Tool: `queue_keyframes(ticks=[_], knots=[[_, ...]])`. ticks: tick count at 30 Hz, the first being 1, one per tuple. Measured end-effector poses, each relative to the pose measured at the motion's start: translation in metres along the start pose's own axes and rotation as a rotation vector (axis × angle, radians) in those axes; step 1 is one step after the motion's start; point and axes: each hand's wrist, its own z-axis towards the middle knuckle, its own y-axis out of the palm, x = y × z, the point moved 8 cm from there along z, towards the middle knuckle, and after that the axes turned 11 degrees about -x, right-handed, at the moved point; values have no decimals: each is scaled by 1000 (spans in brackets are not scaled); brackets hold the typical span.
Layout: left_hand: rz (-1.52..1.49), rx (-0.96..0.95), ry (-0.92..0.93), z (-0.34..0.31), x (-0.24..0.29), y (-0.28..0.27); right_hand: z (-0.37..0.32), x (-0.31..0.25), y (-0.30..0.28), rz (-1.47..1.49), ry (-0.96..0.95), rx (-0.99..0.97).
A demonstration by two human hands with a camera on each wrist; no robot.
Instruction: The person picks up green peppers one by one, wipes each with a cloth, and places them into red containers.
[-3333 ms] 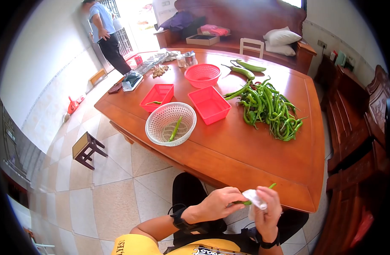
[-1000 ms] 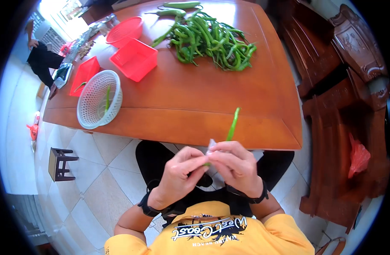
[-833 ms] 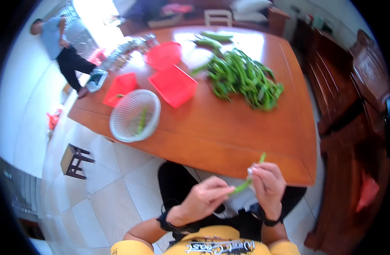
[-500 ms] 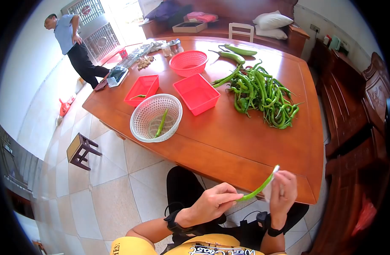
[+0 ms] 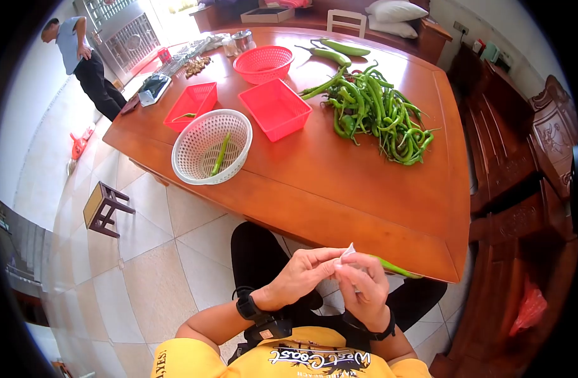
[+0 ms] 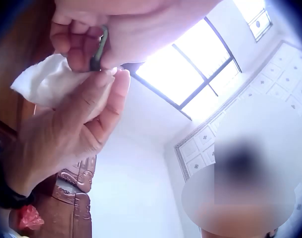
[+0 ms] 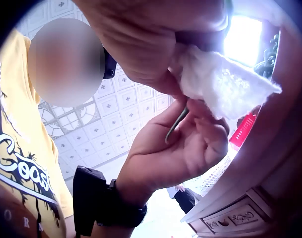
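Note:
In the head view my left hand (image 5: 304, 274) and right hand (image 5: 364, 286) meet over my lap, just off the table's front edge. My left fingers pinch one end of a long green chili pepper (image 5: 397, 268); its thin curved stem (image 7: 176, 124) shows against the left palm in the right wrist view. The right hand grips a white tissue (image 7: 235, 84) wrapped around the pepper close to the left fingertips. Beyond the right hand the pepper's other end sticks out to the right. Fingers and tissue hide its middle.
On the wooden table (image 5: 339, 208) lie a heap of green chili peppers (image 5: 383, 113) and two long green eggplants (image 5: 342, 47). A white colander (image 5: 194, 151) holds one pepper. Red baskets (image 5: 276, 120) stand behind it. A stool (image 5: 106, 208) and a standing person (image 5: 81, 50) are at left.
The right hand with the tissue has come back left along the pepper, from its far end to the left fingertips. The head view has tilted down, so the table sits higher.

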Motion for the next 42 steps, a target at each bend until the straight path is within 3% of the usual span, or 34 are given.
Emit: queue_keyframes(ticks=[10,13,20,24,28,30,33,36,42], knots=[[-208,-112,-207,-12,-3,12,-1,26,-36,-229,106,189],[-325,-138,-201,-17,-6,7,-1,31,-46,-245,136,227],[-281,-78,-146,-37,19,-19,-4,40,-51,-250,143,254],[-5,134,6,-68,83,-62,-1,40,-39,-209,168,188],[381,496,245,-119,163,-127,4,49,-26,-184,192,133],[600,725,293,-140,198,-162,7,54,-21,-180,198,118],[840,880,265,-155,237,-213,10,62,-13,-184,210,81],[1051,994,271,-159,265,-257,9,71,-8,-174,254,60],[1363,1003,376,-133,295,-316,14,73,1,-283,243,53]])
